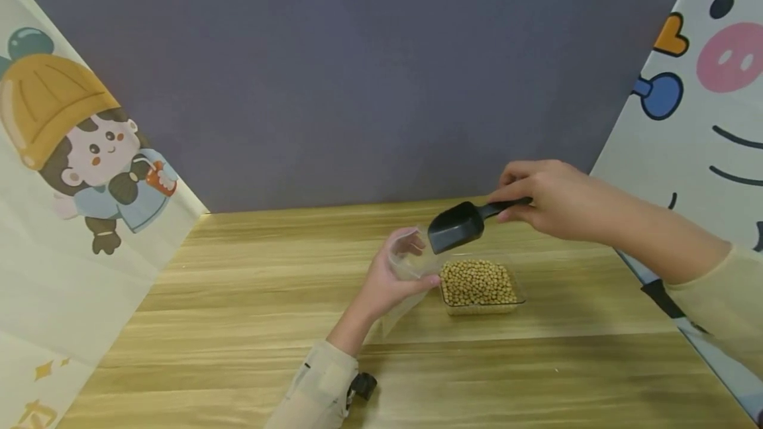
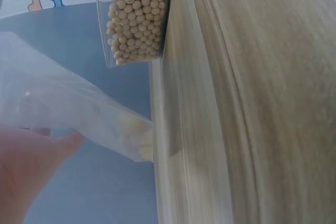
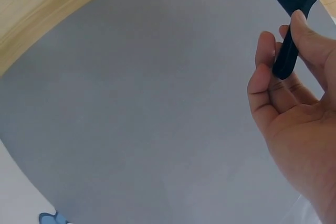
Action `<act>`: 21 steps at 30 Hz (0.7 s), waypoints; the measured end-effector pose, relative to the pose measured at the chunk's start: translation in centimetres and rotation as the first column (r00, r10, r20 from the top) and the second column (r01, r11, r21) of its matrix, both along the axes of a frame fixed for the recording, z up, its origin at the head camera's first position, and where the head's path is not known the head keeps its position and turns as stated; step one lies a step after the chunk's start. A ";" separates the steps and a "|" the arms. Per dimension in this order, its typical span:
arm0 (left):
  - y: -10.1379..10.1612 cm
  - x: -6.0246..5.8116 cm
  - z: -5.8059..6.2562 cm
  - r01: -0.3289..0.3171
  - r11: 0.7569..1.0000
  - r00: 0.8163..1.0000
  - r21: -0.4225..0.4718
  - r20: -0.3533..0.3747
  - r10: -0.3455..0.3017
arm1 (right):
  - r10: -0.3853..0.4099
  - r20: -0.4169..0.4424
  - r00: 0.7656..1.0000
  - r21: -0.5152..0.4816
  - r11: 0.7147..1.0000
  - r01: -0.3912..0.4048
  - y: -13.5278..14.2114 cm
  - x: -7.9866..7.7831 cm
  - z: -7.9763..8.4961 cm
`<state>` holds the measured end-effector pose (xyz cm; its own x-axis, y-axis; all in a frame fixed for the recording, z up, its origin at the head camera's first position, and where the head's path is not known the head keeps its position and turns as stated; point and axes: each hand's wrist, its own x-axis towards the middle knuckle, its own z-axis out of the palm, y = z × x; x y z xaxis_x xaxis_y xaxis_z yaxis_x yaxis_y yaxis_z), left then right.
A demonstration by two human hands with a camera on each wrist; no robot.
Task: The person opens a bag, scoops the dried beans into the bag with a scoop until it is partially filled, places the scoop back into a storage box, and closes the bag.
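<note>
Carefully now, the right hand (image 1: 554,200) pinches the black scoop (image 1: 456,227), tilted by the mouth of the clear bag (image 2: 89,103); the left hand (image 1: 381,286) grips that bag near the tub (image 1: 483,310). If its limp rim folds, beans (image 1: 477,282) could scatter.

Booth-like work spot shown; kind of room cannot be told. Wood-grain table (image 1: 226,310) bounded by plain grey panel (image 1: 357,85) on far side, flanked by cartoon-printed left panel (image 1: 89,296) and cartoon-printed right panel (image 1: 656,151).
</note>
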<state>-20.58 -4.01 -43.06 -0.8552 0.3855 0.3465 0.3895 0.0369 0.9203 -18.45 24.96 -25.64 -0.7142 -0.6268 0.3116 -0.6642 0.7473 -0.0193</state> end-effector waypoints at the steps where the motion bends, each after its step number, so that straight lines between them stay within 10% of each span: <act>1: -0.1 0.0 0.0 0.000 1.000 1.000 0.003 0.000 0.000 | -0.007 -0.003 1.000 -0.006 1.000 0.007 0.3 0.0 -0.1; 21: -0.7 -0.2 0.0 0.006 0.999 1.000 0.051 -0.008 -0.006 | -0.162 0.092 0.983 0.053 0.986 0.158 8.2 -1.2 -7.9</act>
